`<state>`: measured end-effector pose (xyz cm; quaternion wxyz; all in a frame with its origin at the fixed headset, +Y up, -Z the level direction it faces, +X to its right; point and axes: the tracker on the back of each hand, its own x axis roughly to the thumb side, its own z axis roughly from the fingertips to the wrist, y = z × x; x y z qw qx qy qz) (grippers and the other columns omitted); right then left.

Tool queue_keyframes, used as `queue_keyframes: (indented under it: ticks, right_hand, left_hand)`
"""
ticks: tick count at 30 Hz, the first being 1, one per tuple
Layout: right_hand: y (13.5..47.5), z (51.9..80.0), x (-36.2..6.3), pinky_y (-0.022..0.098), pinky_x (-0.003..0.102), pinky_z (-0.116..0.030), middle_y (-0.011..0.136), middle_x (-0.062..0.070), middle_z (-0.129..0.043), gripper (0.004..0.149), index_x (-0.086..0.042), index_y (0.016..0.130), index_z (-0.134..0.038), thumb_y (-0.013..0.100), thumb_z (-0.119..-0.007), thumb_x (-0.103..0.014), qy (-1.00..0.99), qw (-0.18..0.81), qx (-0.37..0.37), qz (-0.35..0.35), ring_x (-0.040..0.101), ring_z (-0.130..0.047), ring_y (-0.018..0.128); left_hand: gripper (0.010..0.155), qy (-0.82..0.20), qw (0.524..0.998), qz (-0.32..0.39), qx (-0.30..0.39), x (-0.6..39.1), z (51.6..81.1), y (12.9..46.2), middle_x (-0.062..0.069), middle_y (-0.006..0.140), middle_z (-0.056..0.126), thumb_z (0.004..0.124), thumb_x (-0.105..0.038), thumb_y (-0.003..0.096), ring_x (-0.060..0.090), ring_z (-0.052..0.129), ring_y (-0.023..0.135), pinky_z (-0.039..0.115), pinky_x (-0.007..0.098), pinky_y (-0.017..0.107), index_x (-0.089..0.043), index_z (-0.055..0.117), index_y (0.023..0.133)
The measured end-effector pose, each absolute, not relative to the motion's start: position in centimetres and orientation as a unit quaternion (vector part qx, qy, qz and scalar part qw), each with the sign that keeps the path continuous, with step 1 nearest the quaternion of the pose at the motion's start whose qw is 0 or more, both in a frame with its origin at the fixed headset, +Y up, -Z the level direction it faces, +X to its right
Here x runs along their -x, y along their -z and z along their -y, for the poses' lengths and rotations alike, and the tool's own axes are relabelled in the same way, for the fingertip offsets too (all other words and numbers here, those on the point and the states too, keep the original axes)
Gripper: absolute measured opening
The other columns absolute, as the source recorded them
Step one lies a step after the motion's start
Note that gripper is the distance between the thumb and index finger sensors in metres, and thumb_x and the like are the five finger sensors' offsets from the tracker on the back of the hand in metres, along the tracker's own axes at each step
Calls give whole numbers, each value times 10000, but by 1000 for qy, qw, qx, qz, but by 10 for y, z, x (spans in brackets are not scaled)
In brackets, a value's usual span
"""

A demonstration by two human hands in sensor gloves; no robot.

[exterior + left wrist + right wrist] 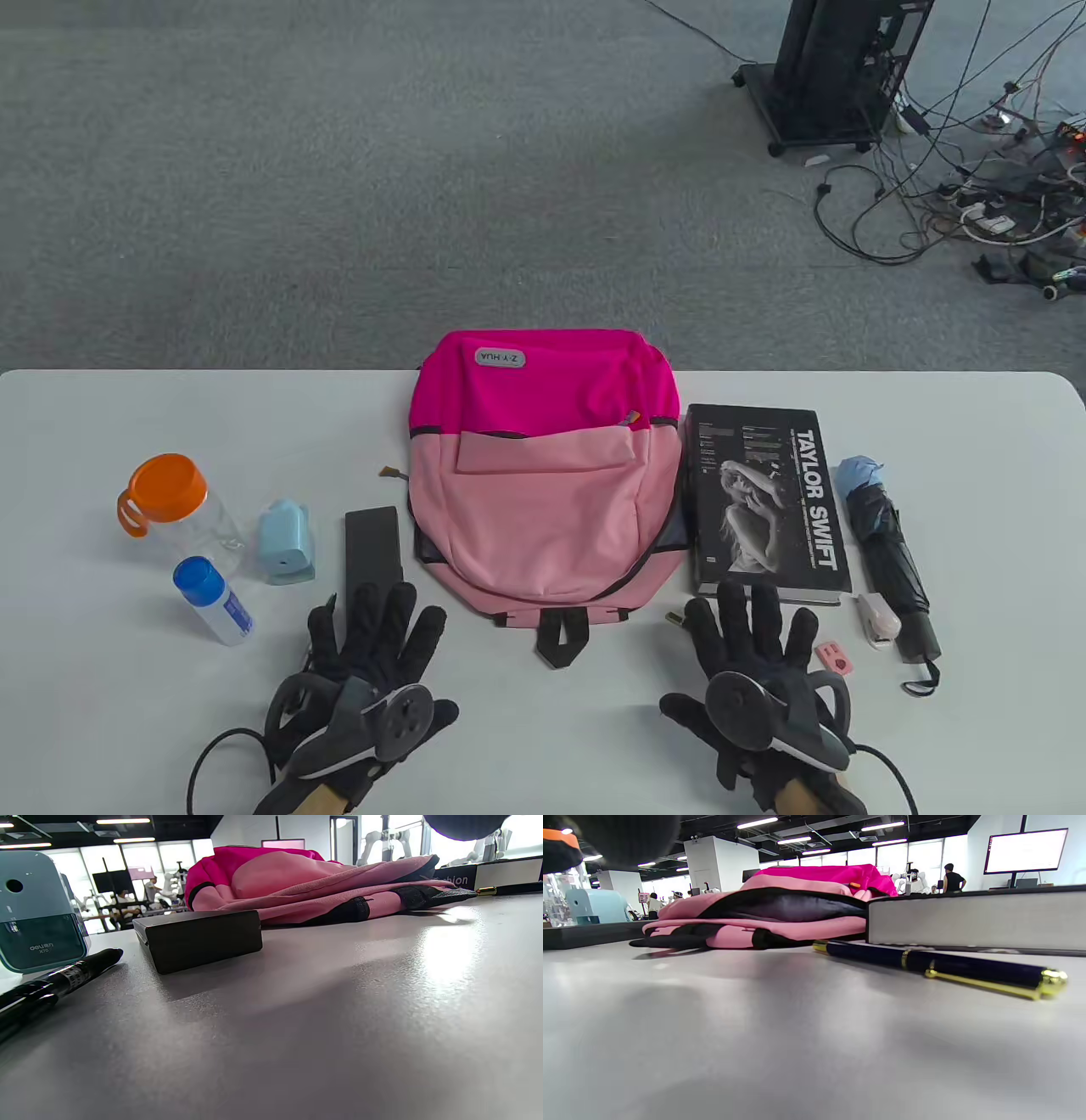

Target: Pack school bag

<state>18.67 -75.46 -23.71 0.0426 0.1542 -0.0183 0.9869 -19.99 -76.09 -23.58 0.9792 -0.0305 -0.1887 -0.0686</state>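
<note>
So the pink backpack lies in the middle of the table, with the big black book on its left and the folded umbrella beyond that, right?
Not quite: in the table view the book lies on the right of the pink backpack, and the folded umbrella lies beyond it.

Both hands lie palm down on the counter (85,730), fingers straight and spread, pointing away from the person. The left hand (373,662) sits at the lower left of the table view, its thumb angled out toward the middle; the right hand (755,671) mirrors it at the lower right, thumb also turned inward. Neither grip closes on anything. A dark tracker is strapped to the back of each hand, and a cable trails from each wrist toward the bottom edge.
</note>
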Motion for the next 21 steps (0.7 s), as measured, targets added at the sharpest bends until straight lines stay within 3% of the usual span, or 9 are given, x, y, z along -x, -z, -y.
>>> queue_keyframes:
  ticks: [21]
  right_hand:
    - [237,754,-188,551,830,-117,1138,345,-162,992,-134,1112,-197,417,-658,-672,-987,48,-154,24,625,-61,975]
  left_hand:
    - [962,68,979,189,29,199,761,235,240,1239,78,565,-727,470,574,43,1073,123,825,608,-231,146,1179]
